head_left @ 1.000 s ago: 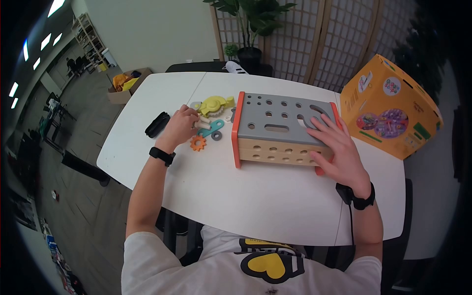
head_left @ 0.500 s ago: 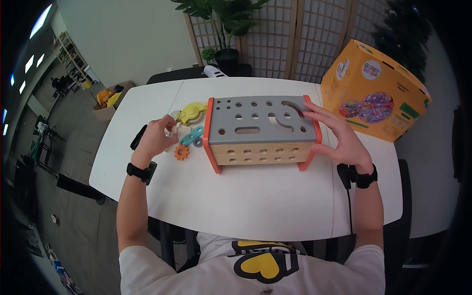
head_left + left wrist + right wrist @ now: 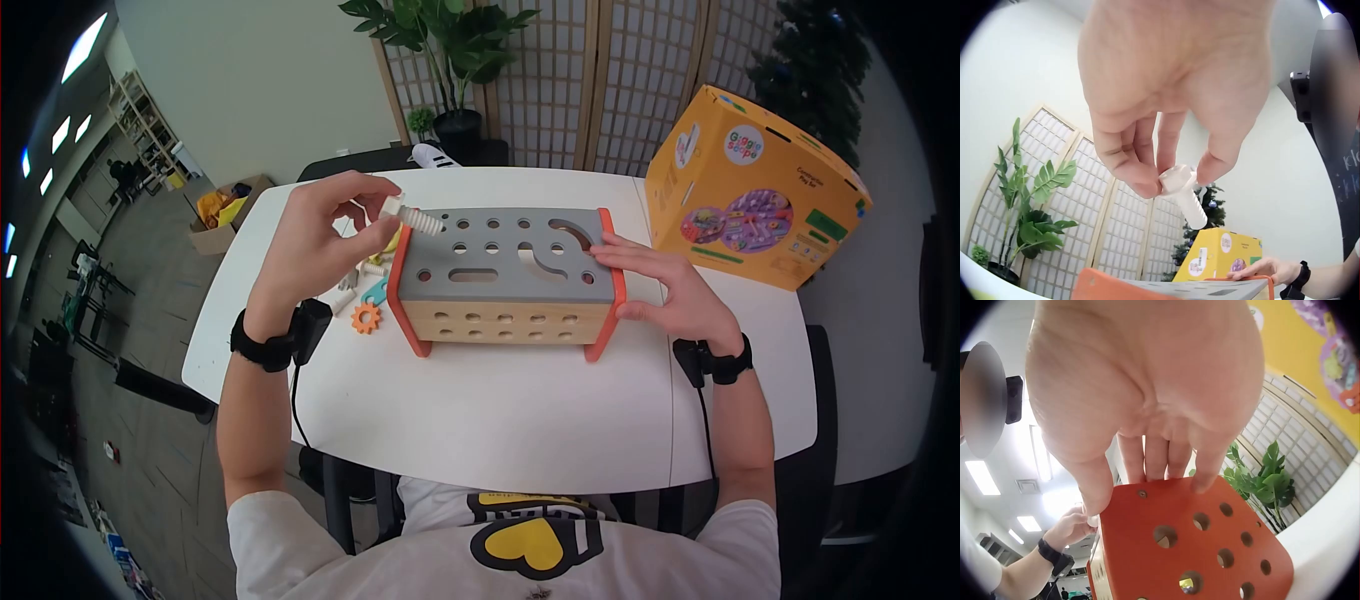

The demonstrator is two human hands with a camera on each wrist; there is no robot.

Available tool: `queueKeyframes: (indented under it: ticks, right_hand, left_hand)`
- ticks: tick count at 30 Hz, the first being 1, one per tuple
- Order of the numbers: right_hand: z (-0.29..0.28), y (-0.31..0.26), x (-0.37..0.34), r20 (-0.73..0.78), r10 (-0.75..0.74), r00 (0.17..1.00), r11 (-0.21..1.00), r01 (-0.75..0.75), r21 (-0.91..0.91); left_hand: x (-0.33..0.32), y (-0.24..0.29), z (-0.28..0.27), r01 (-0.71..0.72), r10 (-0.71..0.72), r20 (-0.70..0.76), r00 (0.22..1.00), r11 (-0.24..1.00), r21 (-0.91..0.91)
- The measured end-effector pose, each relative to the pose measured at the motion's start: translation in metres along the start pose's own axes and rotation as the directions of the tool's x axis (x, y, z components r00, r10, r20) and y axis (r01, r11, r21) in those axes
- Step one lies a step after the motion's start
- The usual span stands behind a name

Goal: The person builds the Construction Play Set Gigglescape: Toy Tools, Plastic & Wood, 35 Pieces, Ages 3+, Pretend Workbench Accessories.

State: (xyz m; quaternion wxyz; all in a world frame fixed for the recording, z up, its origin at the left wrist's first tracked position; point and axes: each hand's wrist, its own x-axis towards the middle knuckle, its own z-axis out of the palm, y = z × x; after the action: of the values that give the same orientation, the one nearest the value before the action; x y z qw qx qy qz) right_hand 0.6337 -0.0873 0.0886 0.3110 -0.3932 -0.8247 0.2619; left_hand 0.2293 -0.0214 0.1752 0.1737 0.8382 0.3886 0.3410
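Thumb and fingers of my left hand point(image 3: 318, 240) pinch a cream-white toy bolt point(image 3: 412, 215) by its head, its threaded shaft tilted down over the left end of the toy workbench. In the left wrist view the bolt point(image 3: 1184, 192) hangs clear above the grey top. The workbench point(image 3: 500, 285) has a grey perforated top, wooden sides and red end panels. My right hand point(image 3: 682, 295) rests on its right end, thumb at the front and fingers on the top; in the right wrist view they straddle the red panel point(image 3: 1197, 544).
An orange gear point(image 3: 366, 319), a teal strip point(image 3: 375, 291) and other small pieces lie left of the workbench, partly behind my left hand. A large yellow-orange box point(image 3: 750, 190) stands at the back right of the white table point(image 3: 500, 420).
My left hand has risen from the loose pieces and moved toward the workbench, with the bolt in its fingers. The right hand stays at the workbench's right end.
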Motion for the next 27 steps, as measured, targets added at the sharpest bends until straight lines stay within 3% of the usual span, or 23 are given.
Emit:
queueKeyframes:
  ticks: [8,12,20,27]
  right_hand:
    - [0.002,-0.004,0.000,-0.030,-0.040,0.999,0.994,0.037,-0.100]
    - [0.003,0.000,0.001,-0.037,-0.069,0.997,0.985,0.062,-0.163]
    - [0.003,-0.002,0.001,-0.024,-0.042,0.999,0.995,0.040,-0.087]
    - [0.003,0.000,-0.001,-0.033,-0.050,0.998,0.990,0.045,-0.132]
  left_hand:
    - [0.031,0.046,0.037,-0.114,0.105,0.119,0.987,0.991,0.074]
    - [0.045,0.059,0.066,-0.306,0.287,0.201,0.937,0.950,0.070]
    - [0.058,0.066,0.115,-0.438,0.361,0.359,0.861,0.885,0.159]
    - [0.061,0.072,0.118,-0.522,0.473,0.304,0.827,0.846,0.105]
